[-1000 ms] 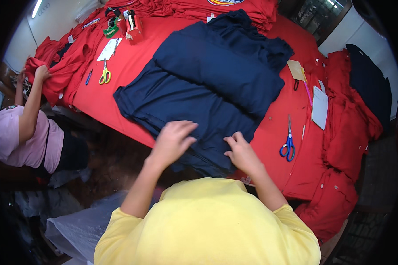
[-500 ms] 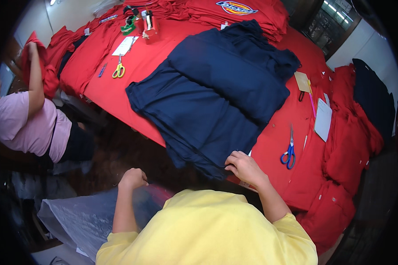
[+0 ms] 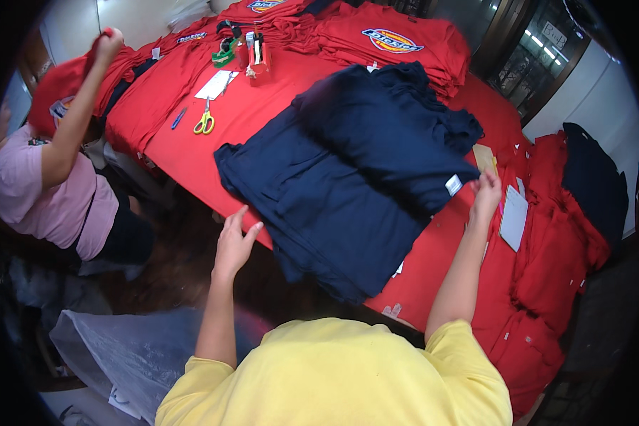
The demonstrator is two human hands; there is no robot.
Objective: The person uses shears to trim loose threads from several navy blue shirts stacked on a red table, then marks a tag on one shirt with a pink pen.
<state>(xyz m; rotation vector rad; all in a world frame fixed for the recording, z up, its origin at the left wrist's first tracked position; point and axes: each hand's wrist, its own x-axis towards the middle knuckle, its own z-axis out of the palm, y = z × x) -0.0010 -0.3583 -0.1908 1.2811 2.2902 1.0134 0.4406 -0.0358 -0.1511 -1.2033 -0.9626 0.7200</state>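
A pile of navy blue shirts (image 3: pixel 334 206) lies spread over the red-covered table, with one folded section bulging across its far half. At the right edge of that section my right hand (image 3: pixel 485 193) pinches a corner of the top navy shirt, pulling it to a point beside a small white label (image 3: pixel 454 185). My left hand (image 3: pixel 236 243) is held just off the near left edge of the table, fingers apart, holding nothing. It is close to the pile's left side but not gripping the cloth. My right forearm hides the blue-handled scissors.
Yellow-handled scissors (image 3: pixel 204 123), a blue pen (image 3: pixel 179 118) and a red holder (image 3: pixel 258 65) stand or lie at the far left. Red shirts (image 3: pixel 390 42) are stacked behind, others (image 3: pixel 547 270) at right near a white pad (image 3: pixel 514 217). A co-worker (image 3: pixel 57 192) lifts a red shirt at left.
My right hand has moved from the pile's near edge up to its right side and grips a corner there. The left hand has risen toward the table and opened. The co-worker's arm is higher.
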